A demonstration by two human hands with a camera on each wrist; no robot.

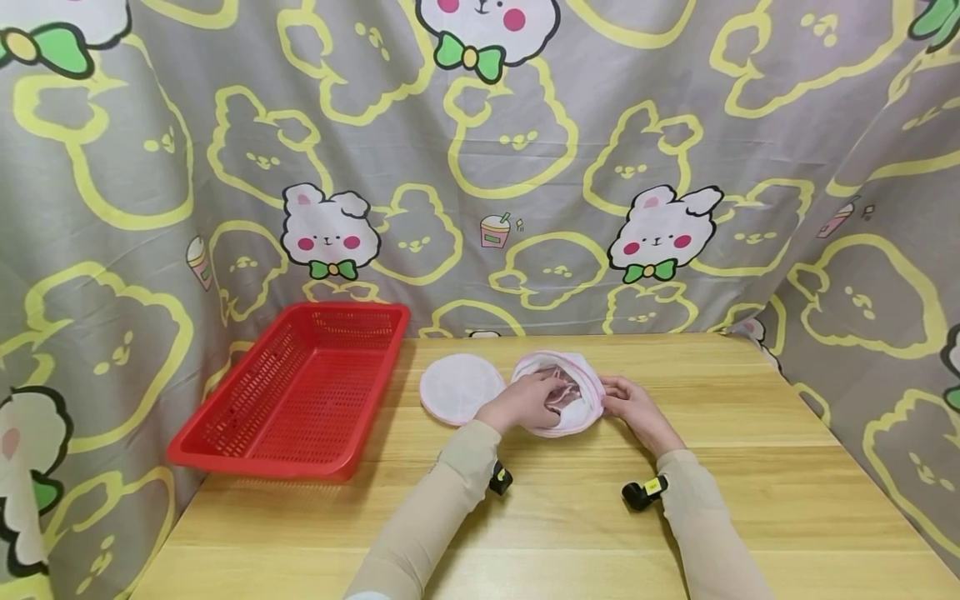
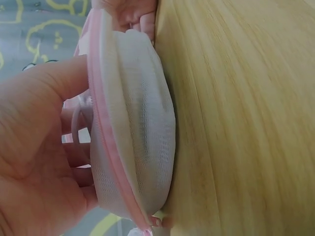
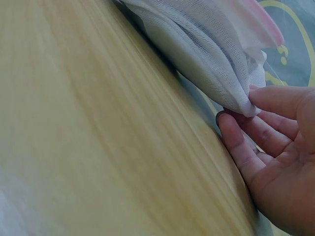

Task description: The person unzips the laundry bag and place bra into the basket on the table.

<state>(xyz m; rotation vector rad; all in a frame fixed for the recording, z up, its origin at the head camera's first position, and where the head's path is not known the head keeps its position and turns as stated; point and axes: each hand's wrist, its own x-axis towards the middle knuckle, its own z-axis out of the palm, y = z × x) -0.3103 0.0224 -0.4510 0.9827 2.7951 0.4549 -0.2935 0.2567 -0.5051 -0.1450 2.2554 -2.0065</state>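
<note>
A round white mesh laundry bag (image 1: 573, 423) with pink zipper trim stands unzipped on the table, its mouth facing up. My left hand (image 1: 528, 400) reaches over the rim, fingers inside the bag among clear and pinkish contents (image 1: 564, 390). In the left wrist view a thin pale loop (image 2: 76, 125) shows by its fingers; I cannot tell whether they grip it. At the bag's right side my right hand (image 1: 630, 406) pinches a fold of the mesh (image 3: 241, 101) between thumb and fingers. Just left of the bag lies a flat round white mesh piece (image 1: 459, 390) with a pink edge.
A red perforated plastic basket (image 1: 378, 396) sits at the table's left side. Behind and beside the wooden table (image 1: 570, 533) hangs a grey curtain (image 1: 420, 158) with cartoon prints. Small black devices (image 1: 641, 495) are strapped at both wrists.
</note>
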